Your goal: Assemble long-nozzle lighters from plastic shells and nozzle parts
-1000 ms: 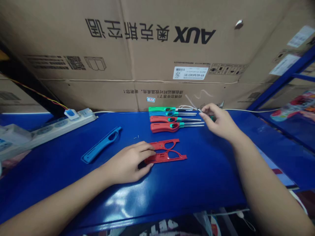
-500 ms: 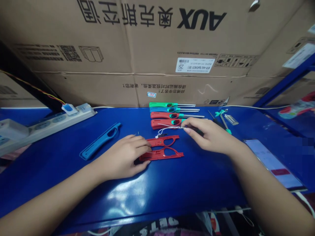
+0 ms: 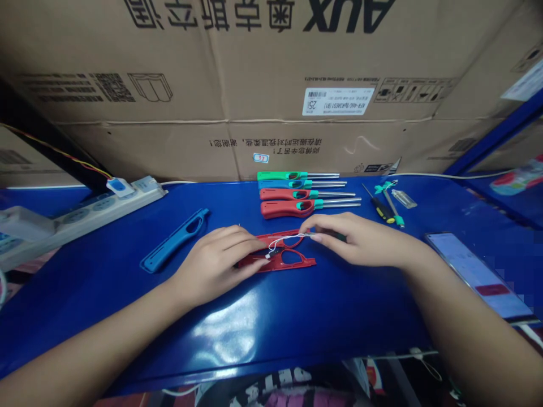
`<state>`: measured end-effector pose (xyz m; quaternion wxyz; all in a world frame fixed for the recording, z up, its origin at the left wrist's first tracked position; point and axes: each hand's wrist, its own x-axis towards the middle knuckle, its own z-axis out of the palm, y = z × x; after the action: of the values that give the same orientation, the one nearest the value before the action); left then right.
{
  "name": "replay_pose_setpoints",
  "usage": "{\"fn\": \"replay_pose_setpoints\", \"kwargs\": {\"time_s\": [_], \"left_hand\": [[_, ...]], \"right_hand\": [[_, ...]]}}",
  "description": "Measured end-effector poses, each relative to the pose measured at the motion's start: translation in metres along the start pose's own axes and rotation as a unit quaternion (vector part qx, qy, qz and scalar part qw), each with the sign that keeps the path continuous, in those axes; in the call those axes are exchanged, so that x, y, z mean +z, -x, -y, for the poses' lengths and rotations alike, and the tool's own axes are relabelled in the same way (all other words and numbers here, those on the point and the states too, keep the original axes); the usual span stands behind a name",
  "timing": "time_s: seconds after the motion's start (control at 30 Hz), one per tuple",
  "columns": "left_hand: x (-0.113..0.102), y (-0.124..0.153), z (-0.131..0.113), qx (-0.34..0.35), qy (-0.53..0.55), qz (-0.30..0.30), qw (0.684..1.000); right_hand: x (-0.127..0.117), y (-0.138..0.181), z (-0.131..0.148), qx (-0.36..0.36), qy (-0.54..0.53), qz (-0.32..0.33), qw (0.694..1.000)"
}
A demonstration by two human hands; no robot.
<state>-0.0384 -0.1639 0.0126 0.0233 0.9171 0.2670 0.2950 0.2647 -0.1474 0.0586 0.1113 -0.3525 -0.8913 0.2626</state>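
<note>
Two red lighter casing halves (image 3: pixel 309 262) lie side by side on the blue tabletop, inner sides up. My left hand (image 3: pixel 218 257) curls over their left ends, fingers bent and partly hiding them. Its thumb tip is beside a small white end piece (image 3: pixel 267 256) of a thin white wire (image 3: pixel 280 238). In a pinch of thumb and index finger, my right hand (image 3: pixel 345 237) holds the wire's other end, at a small thin metallic part. The wire hangs across the upper casing half. A small dark part near the white piece is too small to make out.
Several assembled lighters (image 3: pixel 288 209) lie in a row behind the hands. A blue casing half (image 3: pixel 173 240) lies left. A yellow-black screwdriver (image 3: pixel 382 210), a lighter inner assembly (image 3: pixel 390 203) and a clear tank (image 3: pixel 404 198) lie right, beyond a phone (image 3: pixel 479 274). A power strip (image 3: pixel 102 209) stands left.
My right hand has moved left and towards me, bringing the wire down over the casing halves. My left thumb has shifted up to the wire's white end.
</note>
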Motion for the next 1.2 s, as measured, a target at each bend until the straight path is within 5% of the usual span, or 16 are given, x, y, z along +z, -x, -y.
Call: {"fn": "replay_pose_setpoints", "kwargs": {"time_s": [0.27, 0.53, 0.73, 1.2], "left_hand": [[0.01, 0.003, -0.007, -0.028, 0.045, -0.006, 0.999], [0.011, 0.002, -0.005, -0.003, 0.075, 0.011, 0.997], [0.017, 0.003, -0.002, -0.005, 0.073, 0.082, 0.994], [0.018, 0.0, -0.004, -0.046, 0.126, 0.062, 0.989]], "right_hand": [[0.002, 0.0, -0.002, 0.041, -0.033, 0.075, 0.996], [0.004, -0.001, -0.001, -0.026, -0.1, 0.135, 0.985], [0.005, -0.002, 0.0, 0.022, -0.077, 0.127, 0.989], [0.005, -0.002, -0.009, 0.02, -0.056, 0.088, 0.994]]}}
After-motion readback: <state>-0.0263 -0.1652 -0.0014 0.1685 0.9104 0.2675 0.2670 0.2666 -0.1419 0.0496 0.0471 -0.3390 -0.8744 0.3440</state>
